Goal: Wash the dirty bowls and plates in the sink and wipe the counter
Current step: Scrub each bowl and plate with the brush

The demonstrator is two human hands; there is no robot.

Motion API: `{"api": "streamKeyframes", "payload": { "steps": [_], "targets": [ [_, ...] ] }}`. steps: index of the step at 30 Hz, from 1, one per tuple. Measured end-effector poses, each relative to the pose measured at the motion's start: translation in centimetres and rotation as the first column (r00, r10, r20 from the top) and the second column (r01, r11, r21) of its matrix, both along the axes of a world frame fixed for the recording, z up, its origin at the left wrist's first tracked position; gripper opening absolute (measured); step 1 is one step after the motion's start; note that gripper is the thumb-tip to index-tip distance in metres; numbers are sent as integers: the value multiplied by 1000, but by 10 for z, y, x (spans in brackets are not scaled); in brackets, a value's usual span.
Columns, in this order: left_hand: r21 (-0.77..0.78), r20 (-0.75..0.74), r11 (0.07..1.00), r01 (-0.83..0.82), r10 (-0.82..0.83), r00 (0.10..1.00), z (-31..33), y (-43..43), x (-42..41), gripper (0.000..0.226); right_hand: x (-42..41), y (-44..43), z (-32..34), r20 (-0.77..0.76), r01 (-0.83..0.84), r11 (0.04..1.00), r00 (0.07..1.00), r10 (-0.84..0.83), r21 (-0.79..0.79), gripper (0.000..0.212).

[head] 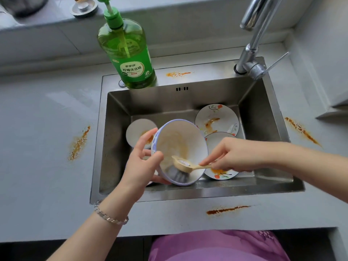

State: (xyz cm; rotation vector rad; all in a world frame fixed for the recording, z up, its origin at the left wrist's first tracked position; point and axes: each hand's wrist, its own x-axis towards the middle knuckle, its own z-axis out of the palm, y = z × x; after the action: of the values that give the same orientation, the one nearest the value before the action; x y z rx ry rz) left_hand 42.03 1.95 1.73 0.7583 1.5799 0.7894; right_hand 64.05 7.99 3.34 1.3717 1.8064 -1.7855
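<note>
Far left on the counter [37, 166]: an orange-brown smear [79, 143], not yet wiped. Behind, on the sink [114, 147] ledge, a green soap bottle [128, 51] standing upright. Down in the basin at the left, a small bowl [138, 129] with orange residue, waiting.

Left hand [143, 162] curled round the rim of the large bowl [180, 140], thumb inside and fingers behind, holding it tilted above the sink floor with the opening toward the camera. Inside, a faint orange film. Wooden-handled brush [183, 164] pressed low into the bowl, handle pinched in the right hand [237, 153].

Further right, two flowered plates, the far plate [216, 119] streaked with sauce, the near plate [222, 175] partly under the right hand. Tap [252, 61] at the back right corner, no water visible. More smears on the ledge [178, 74], front edge [226, 209] and right counter [301, 130].

Judged as early: scrubbing the first bowl. Next probably calls for working the brush up the stained wall while keeping the left grip steady, then rinsing.
</note>
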Motion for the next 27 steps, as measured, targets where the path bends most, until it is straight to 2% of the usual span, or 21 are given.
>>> {"api": "streamKeyframes", "payload": {
  "steps": [3, 6, 8, 11, 12, 14, 16, 18, 20, 23, 27],
  "targets": [
    [-30, -18, 999, 38, -39, 999, 2, -1, -4, 64, 14, 6, 6, 228, -244, 940, 955, 189, 239, 26],
    [-53, -22, 999, -2, 1, 1000, 0, 0, 0, 60, 13, 1, 6, 393, -370, 826, 898, 200, 426, 33],
    [-56, -36, 998, -34, 32, 999, -2, 3, 5, 56, 2, -11, 1, 334, -336, 824, 923, 191, 456, 37],
    [-71, -25, 997, -37, 36, 999, -3, 5, 8, 52, -8, -24, -3, 102, -157, 949, 986, 134, 273, 30],
    [-78, -20, 997, -28, 27, 999, -3, 5, 6, 51, -4, -22, -2, 93, -144, 959, 988, 124, 244, 29],
    [-86, -16, 996, -3, 2, 1000, -2, 4, 2, 51, 9, -14, -2, 192, -189, 939, 972, 137, 288, 29],
    [-107, -18, 994, 15, -17, 1000, 0, 4, 0, 52, 20, -8, -2, 365, -337, 836, 914, 178, 434, 36],
    [-151, 22, 988, 20, -17, 1000, 1, 4, 2, 51, 20, -8, -5, 507, -483, 639, 846, 166, 598, 47],
    [-178, 83, 983, 48, -33, 996, 0, 5, 6, 48, 8, -15, -10, 525, -509, 519, 841, 129, 687, 55],
    [-207, 142, 975, 84, -55, 988, 1, 6, 3, 47, 4, -21, -12, 448, -460, 424, 884, 135, 780, 58],
    [-212, 135, 977, 24, 5, 991, 3, 10, -15, 47, 15, -31, -16, 501, -508, 489, 851, 157, 709, 60]
  ]
}}
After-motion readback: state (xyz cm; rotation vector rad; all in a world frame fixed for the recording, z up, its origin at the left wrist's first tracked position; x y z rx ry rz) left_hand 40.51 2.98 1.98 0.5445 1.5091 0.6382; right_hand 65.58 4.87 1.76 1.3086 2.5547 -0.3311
